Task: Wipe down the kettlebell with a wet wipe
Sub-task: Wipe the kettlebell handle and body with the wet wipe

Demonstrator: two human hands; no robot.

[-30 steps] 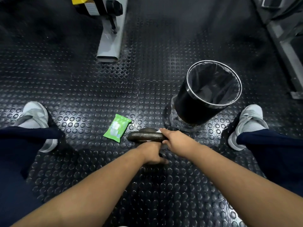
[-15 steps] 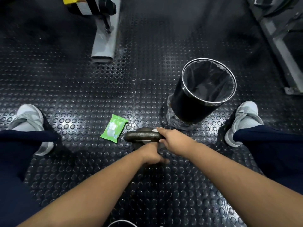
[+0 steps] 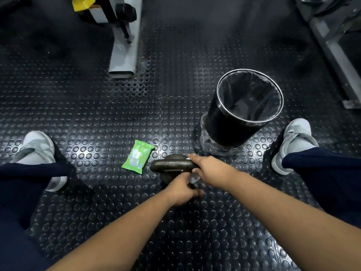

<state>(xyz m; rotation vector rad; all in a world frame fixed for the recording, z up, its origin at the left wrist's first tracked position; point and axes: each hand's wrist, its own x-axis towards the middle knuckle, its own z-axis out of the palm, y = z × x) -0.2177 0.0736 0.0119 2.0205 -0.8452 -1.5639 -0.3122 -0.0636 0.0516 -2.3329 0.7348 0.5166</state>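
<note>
**A:** Where's the kettlebell (image 3: 172, 164)?

**B:** On the studded rubber floor (image 3: 93, 114), between the person's two shoes and just in front of both hands. Its handle runs left to right.

**A:** And the hands?

**B:** The right hand (image 3: 212, 171) is curled over the right end of the handle. It grips a white wet wipe (image 3: 193, 178) against the metal, and bits of the wipe show at the fingertips and under the palm. The left hand (image 3: 181, 189) lies against the kettlebell's body below the handle. It is blurred, so I cannot tell whether it grips or only presses.

**A:** Any containers?

**B:** Two. A black round waste bin (image 3: 230, 126) with a shiny metal rim stands upright just beyond the kettlebell, to the right. A clear plastic liner (image 3: 252, 98) sits inside it, and more clear plastic is bunched on the floor around its base. What lies at the bottom is too dim to make out.

**A:** And the other?

**B:** A flat green wipe pack (image 3: 137, 157) lies on the floor just left of the handle, apart from it. Its white flap faces up, and its contents are hidden.
</note>
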